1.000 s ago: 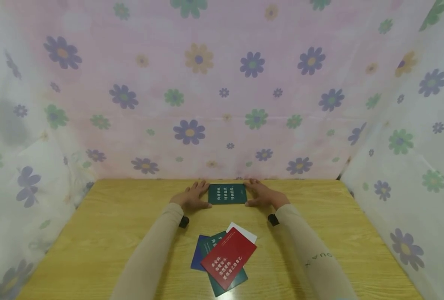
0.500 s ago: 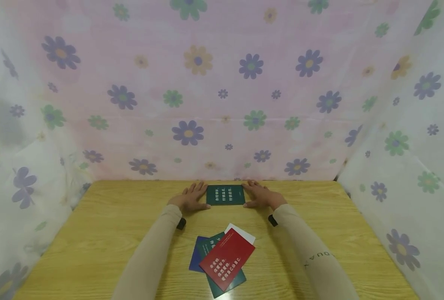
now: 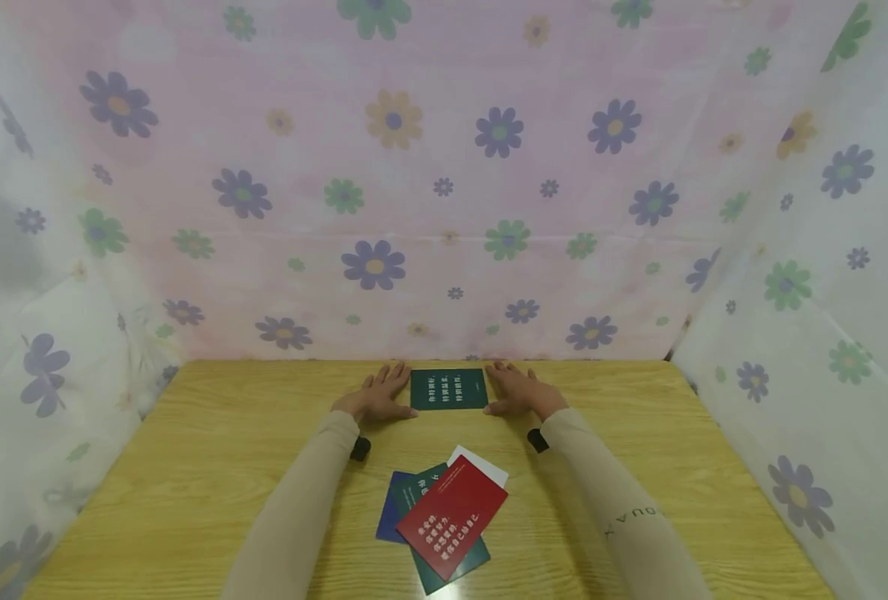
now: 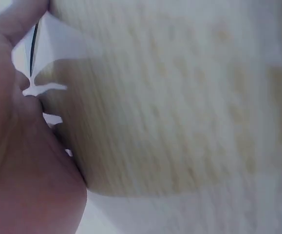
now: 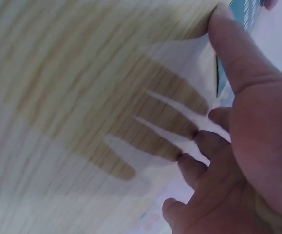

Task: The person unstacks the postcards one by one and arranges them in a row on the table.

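A thin dark green booklet (image 3: 448, 389) with white lettering lies flat at the table's back edge, sideways on. My left hand (image 3: 378, 397) rests at its left side, thumb tip by the near corner. At the right side my right hand (image 3: 522, 392) mirrors it, fingers extended toward the wall. Both hands have fingers straight and spread, framing the booklet's ends without curling round it. In the right wrist view, the thumb of the right hand (image 5: 257, 117) reaches the edge of the green booklet (image 5: 240, 11). The left wrist view shows mainly the left palm (image 4: 28, 161) and bare wood.
Nearer to me lies a fanned pile: a red booklet (image 3: 453, 517) on top, another green booklet (image 3: 455, 567), a blue one (image 3: 389, 517) and a white one (image 3: 481, 465). Flower-printed cloth (image 3: 444, 208) walls the wooden table (image 3: 212, 467) at the back and both sides.
The head view has drifted slightly to one side. Both hands and the booklet between them stay almost exactly where they were; the pile is unmoved.
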`<state>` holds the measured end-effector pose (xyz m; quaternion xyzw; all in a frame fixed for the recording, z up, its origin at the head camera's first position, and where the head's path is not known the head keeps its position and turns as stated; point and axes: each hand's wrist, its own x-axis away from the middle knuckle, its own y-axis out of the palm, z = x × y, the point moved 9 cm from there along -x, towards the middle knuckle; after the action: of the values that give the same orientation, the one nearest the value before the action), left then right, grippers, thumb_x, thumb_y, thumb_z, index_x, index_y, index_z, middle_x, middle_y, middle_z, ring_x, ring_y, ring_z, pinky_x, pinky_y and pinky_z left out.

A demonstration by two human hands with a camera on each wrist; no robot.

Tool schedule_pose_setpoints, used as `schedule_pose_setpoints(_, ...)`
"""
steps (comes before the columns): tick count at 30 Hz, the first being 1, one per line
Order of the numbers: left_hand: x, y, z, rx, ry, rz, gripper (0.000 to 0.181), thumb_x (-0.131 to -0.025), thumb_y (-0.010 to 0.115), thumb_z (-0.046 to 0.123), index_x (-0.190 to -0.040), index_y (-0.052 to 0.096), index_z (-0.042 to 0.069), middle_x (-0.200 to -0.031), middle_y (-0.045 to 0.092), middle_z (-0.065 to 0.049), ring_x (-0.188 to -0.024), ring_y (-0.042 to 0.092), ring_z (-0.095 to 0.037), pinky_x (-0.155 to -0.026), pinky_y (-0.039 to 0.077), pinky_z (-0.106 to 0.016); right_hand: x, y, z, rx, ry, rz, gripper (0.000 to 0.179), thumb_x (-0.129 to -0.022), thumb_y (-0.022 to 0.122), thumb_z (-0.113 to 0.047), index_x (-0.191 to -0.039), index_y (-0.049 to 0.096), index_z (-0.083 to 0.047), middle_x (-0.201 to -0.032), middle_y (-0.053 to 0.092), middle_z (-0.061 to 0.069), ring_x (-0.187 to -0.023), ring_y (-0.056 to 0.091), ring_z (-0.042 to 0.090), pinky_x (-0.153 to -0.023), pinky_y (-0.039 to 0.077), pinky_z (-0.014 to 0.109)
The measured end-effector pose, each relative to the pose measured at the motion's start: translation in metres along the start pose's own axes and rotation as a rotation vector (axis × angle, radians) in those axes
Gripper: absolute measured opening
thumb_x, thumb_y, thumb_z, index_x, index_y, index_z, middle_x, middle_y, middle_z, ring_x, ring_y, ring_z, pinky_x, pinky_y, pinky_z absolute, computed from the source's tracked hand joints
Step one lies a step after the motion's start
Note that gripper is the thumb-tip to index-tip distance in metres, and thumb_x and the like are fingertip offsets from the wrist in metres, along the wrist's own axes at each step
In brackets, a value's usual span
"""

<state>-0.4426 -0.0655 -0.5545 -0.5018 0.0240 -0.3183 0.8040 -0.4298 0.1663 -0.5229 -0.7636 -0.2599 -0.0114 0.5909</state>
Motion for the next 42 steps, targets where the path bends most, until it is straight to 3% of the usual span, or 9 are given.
schedule_pose_setpoints(6, 0.017, -0.011, 0.023, 0.035, 0.029, 0.113, 0.091, -0.098, 0.066, 0.032, -0.163, 0.009, 0.004, -0.170, 0.004, -0.020, -0.156, -0.003, -0.044, -0.126, -0.002, -0.061, 0.004, 0.000, -0.007, 0.009, 0.027, 0.038, 0.085, -0.100, 0.066, -0.034, -0.163, 0.017, -0.005, -0.169, 0.016, 0.020, -0.156, 0.012, 0.041, -0.122, 0.006, 0.069)
schedule_pose_setpoints(11, 0.022, -0.015, 0.046, -0.164, 0.054, 0.210, 0.091, -0.093, 0.074, 0.020, -0.163, 0.019, 0.006, -0.168, 0.021, -0.018, -0.156, 0.007, -0.043, -0.125, 0.007, -0.065, 0.012, 0.002, -0.023, 0.076, -0.012, 0.124, 0.081, -0.099, 0.067, -0.029, -0.163, 0.021, -0.010, -0.169, 0.019, 0.015, -0.157, 0.010, 0.039, -0.124, 0.008, 0.067)
schedule_pose_setpoints(15, 0.030, -0.009, 0.062, -0.272, 0.057, 0.186, 0.090, -0.093, 0.075, 0.021, -0.163, 0.020, 0.008, -0.169, 0.022, -0.015, -0.157, 0.008, -0.041, -0.125, 0.010, -0.064, 0.034, 0.006, -0.045, 0.015, -0.112, 0.174, 0.076, -0.098, 0.069, -0.023, -0.161, 0.029, -0.008, -0.168, 0.020, 0.019, -0.156, 0.009, 0.043, -0.123, 0.010, 0.067)
schedule_pose_setpoints(19, 0.050, 0.000, 0.071, -0.254, 0.092, 0.179, 0.082, -0.098, 0.069, 0.026, -0.162, 0.022, 0.007, -0.169, 0.021, -0.015, -0.156, 0.009, -0.042, -0.124, 0.011, -0.065, 0.058, 0.016, -0.065, -0.030, -0.222, 0.180, 0.072, -0.098, 0.069, -0.023, -0.158, 0.034, -0.004, -0.167, 0.020, 0.023, -0.155, 0.009, 0.047, -0.122, 0.012, 0.069)
schedule_pose_setpoints(24, 0.081, 0.007, 0.081, -0.218, 0.144, 0.199, 0.079, -0.099, 0.068, 0.029, -0.161, 0.026, 0.003, -0.167, 0.024, -0.018, -0.156, 0.012, -0.043, -0.124, 0.013, -0.065, 0.081, 0.034, -0.079, -0.014, -0.283, 0.158, 0.071, -0.098, 0.068, -0.030, -0.158, 0.036, -0.009, -0.167, 0.024, 0.019, -0.155, 0.010, 0.045, -0.122, 0.015, 0.067)
schedule_pose_setpoints(31, 0.122, 0.033, 0.092, -0.203, 0.167, 0.205, 0.077, -0.098, 0.068, 0.033, -0.158, 0.032, 0.000, -0.164, 0.031, -0.020, -0.155, 0.017, -0.041, -0.125, 0.017, -0.059, 0.108, 0.062, -0.088, -0.107, -0.312, 0.035, 0.073, -0.098, 0.067, -0.037, -0.159, 0.036, -0.012, -0.169, 0.022, 0.015, -0.157, 0.008, 0.041, -0.125, 0.014, 0.062)
schedule_pose_setpoints(37, 0.160, 0.067, 0.113, -0.370, 0.190, 0.199, 0.068, -0.098, 0.066, 0.043, -0.147, 0.050, 0.000, -0.162, 0.037, -0.019, -0.154, 0.023, -0.040, -0.124, 0.024, -0.056, 0.125, 0.080, -0.091, -0.162, -0.259, -0.079, 0.081, -0.095, 0.069, -0.042, -0.162, 0.030, -0.017, -0.170, 0.019, 0.009, -0.157, 0.011, 0.037, -0.125, 0.020, 0.060)
schedule_pose_setpoints(42, 0.183, 0.088, 0.125, -0.458, 0.193, 0.156, 0.067, -0.097, 0.061, 0.054, -0.143, 0.058, 0.005, -0.161, 0.040, -0.015, -0.153, 0.026, -0.038, -0.124, 0.027, -0.054, 0.137, 0.084, -0.092, -0.122, -0.221, -0.077, 0.085, -0.092, 0.074, -0.042, -0.161, 0.032, -0.016, -0.169, 0.023, 0.008, -0.157, 0.015, 0.036, -0.126, 0.021, 0.056)
